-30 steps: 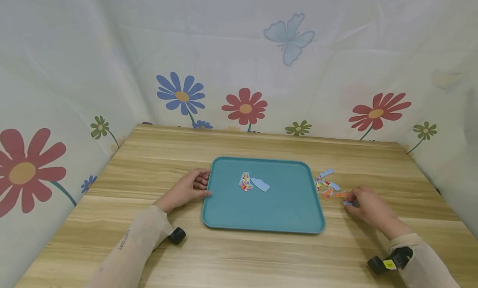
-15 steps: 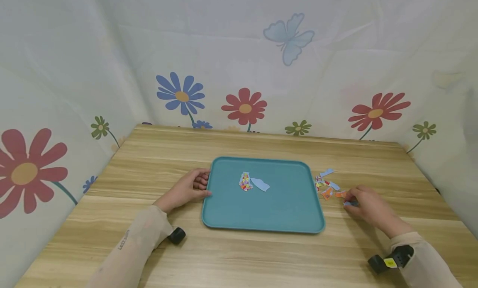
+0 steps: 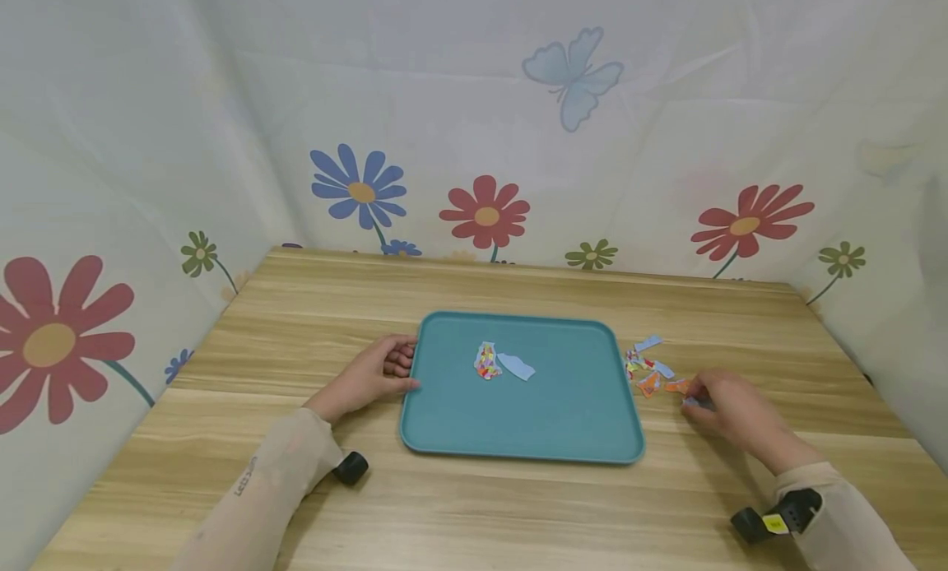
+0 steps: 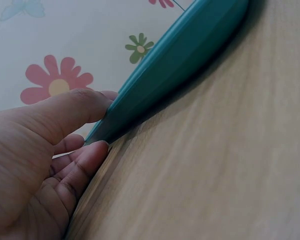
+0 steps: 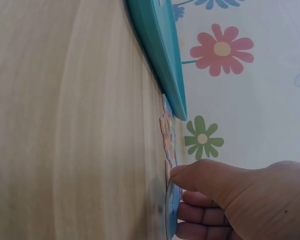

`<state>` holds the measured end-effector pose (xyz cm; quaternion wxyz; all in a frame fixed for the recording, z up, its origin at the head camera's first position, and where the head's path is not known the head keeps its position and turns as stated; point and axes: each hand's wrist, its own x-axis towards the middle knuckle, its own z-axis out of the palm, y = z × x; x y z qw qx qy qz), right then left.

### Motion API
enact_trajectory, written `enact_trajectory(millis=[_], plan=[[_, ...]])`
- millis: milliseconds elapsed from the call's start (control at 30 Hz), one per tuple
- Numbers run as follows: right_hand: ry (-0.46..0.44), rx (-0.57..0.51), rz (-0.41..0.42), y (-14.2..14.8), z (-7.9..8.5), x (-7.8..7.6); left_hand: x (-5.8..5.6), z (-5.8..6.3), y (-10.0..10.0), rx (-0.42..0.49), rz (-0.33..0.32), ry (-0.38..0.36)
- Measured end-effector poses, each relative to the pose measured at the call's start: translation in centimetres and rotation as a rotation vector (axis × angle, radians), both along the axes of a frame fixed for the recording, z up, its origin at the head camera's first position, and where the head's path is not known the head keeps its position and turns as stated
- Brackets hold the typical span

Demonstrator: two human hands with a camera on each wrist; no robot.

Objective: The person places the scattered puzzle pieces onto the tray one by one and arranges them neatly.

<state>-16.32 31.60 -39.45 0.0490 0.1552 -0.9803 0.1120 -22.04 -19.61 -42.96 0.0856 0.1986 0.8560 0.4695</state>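
At the left rim of the teal tray (image 3: 522, 423), my left hand (image 3: 363, 378) grips the edge. Its thumb lies over the rim and the fingers are curled against the outer side, as the left wrist view shows. On the wood to the right of the tray, my right hand (image 3: 741, 410) pinches a blue puzzle piece (image 5: 173, 212) between thumb and fingers, low at the table; the fingers hide part of it. An orange piece (image 3: 677, 386) lies right at these fingertips. Inside the tray are a multicoloured piece (image 3: 486, 361) and a light blue piece (image 3: 517, 365), side by side.
Several more pieces lie between tray and right hand, among them a blue strip (image 3: 648, 342) and an orange piece (image 3: 649, 382). The wooden table (image 3: 474, 513) runs back to a flower-printed cloth (image 3: 415, 85).
Both hands stay almost where they were. The blue piece under the right fingertips has shifted slightly.
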Motion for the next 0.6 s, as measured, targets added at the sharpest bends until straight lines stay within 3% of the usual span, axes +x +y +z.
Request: enact_trajectory(millis=[600], plan=[[0.022, 0.007, -0.009, -0.6, 1.4, -0.2, 0.0, 0.0, 0.0, 0.013, -0.012, 0.009]])
